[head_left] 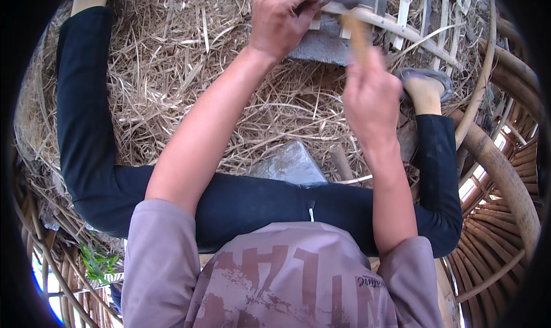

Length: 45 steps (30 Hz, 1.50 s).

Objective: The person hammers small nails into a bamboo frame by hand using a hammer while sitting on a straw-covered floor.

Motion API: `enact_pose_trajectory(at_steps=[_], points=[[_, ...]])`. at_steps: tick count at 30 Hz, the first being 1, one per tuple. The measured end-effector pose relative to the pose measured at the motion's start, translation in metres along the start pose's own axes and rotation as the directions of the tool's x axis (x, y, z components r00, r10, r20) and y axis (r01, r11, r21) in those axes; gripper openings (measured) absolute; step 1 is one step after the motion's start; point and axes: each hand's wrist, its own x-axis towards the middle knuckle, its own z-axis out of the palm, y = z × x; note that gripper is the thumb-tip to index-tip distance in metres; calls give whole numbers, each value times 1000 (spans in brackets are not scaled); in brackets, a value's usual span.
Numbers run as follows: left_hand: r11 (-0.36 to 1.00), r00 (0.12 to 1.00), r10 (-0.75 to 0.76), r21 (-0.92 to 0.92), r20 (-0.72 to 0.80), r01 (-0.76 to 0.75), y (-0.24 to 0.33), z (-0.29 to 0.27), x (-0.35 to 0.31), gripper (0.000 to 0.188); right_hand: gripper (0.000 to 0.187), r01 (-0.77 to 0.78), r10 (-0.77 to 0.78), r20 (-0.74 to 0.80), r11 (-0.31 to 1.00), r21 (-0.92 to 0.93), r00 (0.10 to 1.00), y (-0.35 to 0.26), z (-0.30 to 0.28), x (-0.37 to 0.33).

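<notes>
My left hand (281, 18) is at the top of the view, its fingers closed on the end of a pale cane strip (390, 24) that lies across a grey block (321, 44). My right hand (370, 95) grips the wooden handle of a hammer (357, 38). The hammer's grey head is blurred and sits just above the strip, next to my left fingers. Several thin pale slats (404, 6) stand behind the strip.
I sit on a floor of dry straw (172, 70) with my legs in black trousers spread wide. My right foot wears a sandal (425, 81). A flat grey stone (290, 164) lies between my thighs. Curved cane frames (505, 173) are stacked at the right.
</notes>
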Motion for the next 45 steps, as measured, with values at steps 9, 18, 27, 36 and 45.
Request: enact_pose_trajectory(at_steps=[9, 18, 27, 36, 45], points=[[998, 998, -47, -37, -35, 45, 6, 2, 3, 5, 15, 33, -12, -138, 988, 149, 990, -5, 1, 0], [999, 999, -34, -43, -31, 33, 0, 2, -6, 5, 15, -12, 12, 15, 1000, -11, 1000, -4, -2, 2], [999, 999, -44, -27, -8, 44, 1, 5, 2, 3, 17, 51, -23, -207, 990, 131, 978, 3, 4, 3], [999, 999, -35, -33, -38, 34, 4, 1, -1, 6, 14, 24, -25, -53, 999, -20, 998, -1, -1, 0], [998, 999, -46, -37, -26, 45, 5, 5, 4, 5, 22, -84, 110, -153, 983, 165, 982, -3, -4, -9]])
